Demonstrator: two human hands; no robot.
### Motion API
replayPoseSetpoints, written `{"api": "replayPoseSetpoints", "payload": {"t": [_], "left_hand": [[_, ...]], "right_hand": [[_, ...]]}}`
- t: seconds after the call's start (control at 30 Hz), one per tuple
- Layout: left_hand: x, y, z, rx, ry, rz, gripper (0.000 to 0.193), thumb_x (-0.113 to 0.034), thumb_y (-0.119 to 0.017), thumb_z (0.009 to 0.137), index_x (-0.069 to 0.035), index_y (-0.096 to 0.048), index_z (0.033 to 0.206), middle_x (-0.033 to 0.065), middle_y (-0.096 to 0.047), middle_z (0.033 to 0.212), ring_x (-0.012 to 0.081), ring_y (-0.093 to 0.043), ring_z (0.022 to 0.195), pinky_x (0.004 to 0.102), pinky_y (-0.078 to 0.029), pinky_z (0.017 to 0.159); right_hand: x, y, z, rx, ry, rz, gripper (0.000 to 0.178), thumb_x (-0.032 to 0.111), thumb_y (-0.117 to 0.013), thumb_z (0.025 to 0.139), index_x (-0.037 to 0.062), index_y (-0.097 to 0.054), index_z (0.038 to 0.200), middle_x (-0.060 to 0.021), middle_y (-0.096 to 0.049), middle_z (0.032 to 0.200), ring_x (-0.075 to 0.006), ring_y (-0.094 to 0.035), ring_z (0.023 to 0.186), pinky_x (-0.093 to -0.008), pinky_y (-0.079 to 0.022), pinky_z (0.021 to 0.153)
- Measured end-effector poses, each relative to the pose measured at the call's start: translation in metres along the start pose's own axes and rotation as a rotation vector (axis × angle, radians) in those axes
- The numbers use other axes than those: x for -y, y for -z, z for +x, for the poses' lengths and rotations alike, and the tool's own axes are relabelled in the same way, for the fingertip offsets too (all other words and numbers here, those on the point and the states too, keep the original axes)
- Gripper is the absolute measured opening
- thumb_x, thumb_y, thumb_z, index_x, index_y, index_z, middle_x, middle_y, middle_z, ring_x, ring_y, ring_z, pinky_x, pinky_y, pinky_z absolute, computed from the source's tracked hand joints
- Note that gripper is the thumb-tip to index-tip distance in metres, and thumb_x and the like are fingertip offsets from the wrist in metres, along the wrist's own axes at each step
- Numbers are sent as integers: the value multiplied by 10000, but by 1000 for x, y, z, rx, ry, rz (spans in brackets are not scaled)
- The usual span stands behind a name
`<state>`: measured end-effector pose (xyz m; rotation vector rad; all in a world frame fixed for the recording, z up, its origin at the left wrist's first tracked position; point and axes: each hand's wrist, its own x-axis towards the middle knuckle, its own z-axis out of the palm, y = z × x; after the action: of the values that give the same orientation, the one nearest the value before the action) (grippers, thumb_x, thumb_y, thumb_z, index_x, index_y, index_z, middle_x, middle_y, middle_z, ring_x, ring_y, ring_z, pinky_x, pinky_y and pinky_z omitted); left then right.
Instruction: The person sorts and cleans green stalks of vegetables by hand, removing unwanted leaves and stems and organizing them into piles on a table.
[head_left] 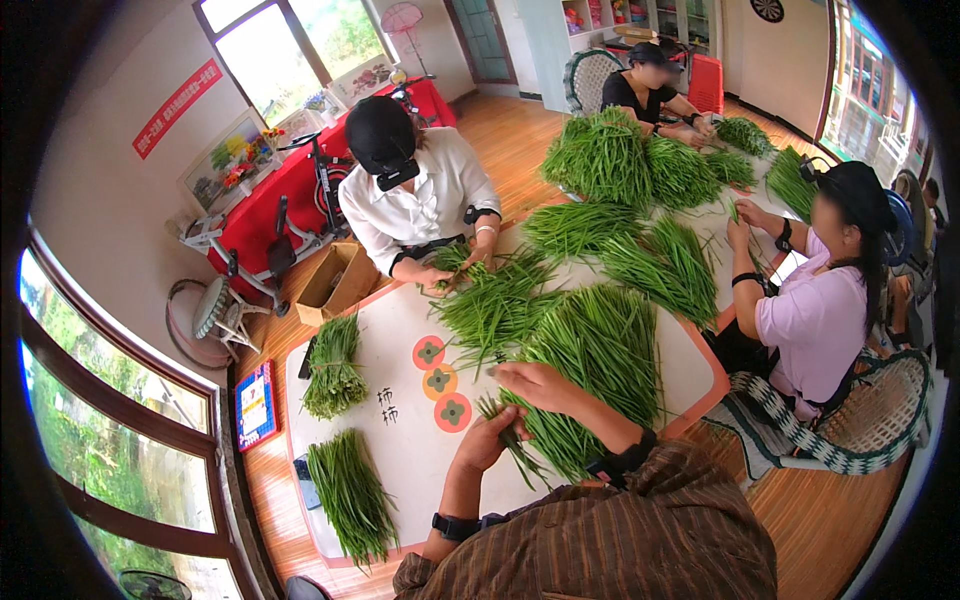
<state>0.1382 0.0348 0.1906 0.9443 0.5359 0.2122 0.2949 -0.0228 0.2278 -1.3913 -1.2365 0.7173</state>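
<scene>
My left hand (483,441) is closed around a small bunch of long green chives (522,458), their cut ends pointing up and their leaves hanging down to the right. Just above it, my right hand (537,386) is closed with its fingertips together near the stalk ends; what they pinch is too small to make out. Under and beyond my right wrist lies a big heap of loose chives (600,350) on the white table (400,480). At the table's left side rest two sorted bundles, a far bundle (336,368) and a near bundle (350,495).
Across the table a person in white (420,200) handles a looser chive pile (500,300). A person in pink (810,310) sits at the right, another in black (650,95) at the far end. A phone (306,483) lies by the left edge; a cardboard box (337,283) stands beyond.
</scene>
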Motion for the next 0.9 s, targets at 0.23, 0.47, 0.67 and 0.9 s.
{"api": "replayPoseSetpoints", "payload": {"t": [0.23,0.47,0.67,0.9], "left_hand": [[-1,-14,1,86,-9,30,190,-168,-441,893,6,-519,888,68,-523,628,172,-526,578,308,-463,624],[-1,-10,4,53,-6,69,233,-187,-472,856,-49,-482,669,53,-480,555,159,-471,484,274,-396,482],[4,-5,5,14,34,53,222,-191,-463,867,-69,-469,681,30,-436,543,135,-433,465,252,-356,445],[-7,-9,2,-15,96,-49,185,-208,-387,932,-52,-480,967,-40,-290,533,70,-259,418,218,-232,398]], "right_hand": [[15,-9,20,675,-68,-163,320,295,-440,879,41,-624,939,-113,-636,808,-180,-568,702,-316,-447,697],[-2,-11,17,641,-29,-108,339,313,-435,888,37,-609,980,-115,-635,844,-197,-581,730,-306,-454,701],[-13,-15,10,607,-133,3,333,313,-445,897,36,-592,1009,-109,-632,875,-171,-574,746,-306,-458,708],[-108,54,7,-64,-328,-474,262,255,-508,858,39,-608,750,-89,-545,639,-175,-503,555,-348,-398,512]]}}
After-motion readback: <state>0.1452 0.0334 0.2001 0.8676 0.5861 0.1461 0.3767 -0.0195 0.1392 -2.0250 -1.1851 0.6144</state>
